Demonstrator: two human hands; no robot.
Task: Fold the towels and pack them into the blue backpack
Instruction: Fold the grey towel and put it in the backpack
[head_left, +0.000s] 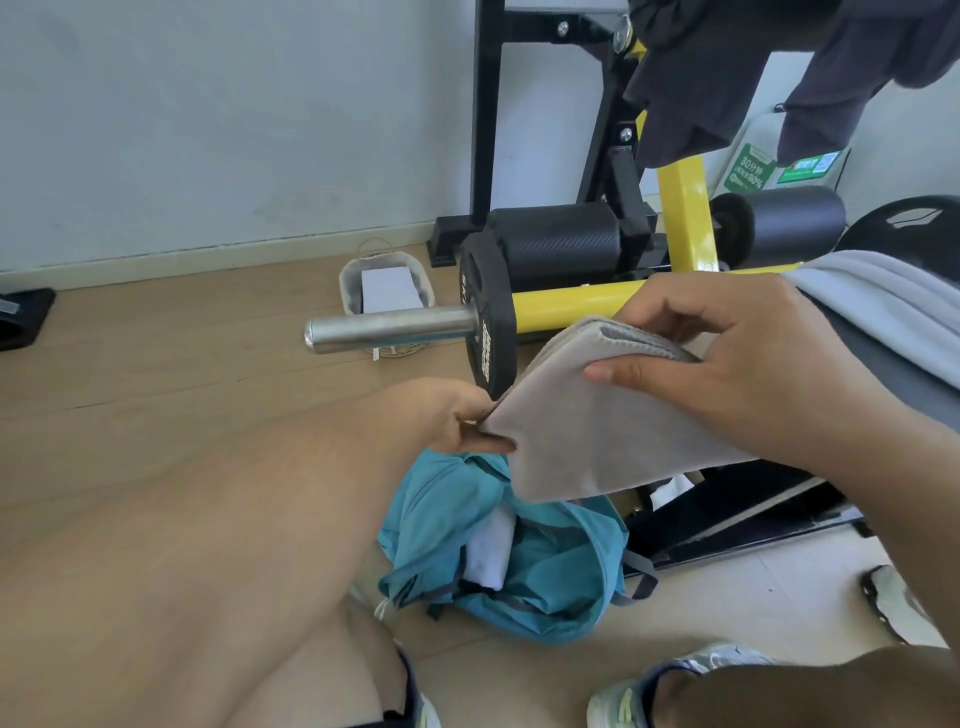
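Both hands are clamped on the folded grey towel, left hand at 9 o'clock, right hand at 1. The open blue backpack sits on the floor right below, white towel already inside. I'd keep the fold pinched tight and slide it in flat.

Pale wall, wood-look floor, black-yellow weight machine, small basket beside it, daylight.

towels 3 | backpack 1 | hands 2 | weight plates 2
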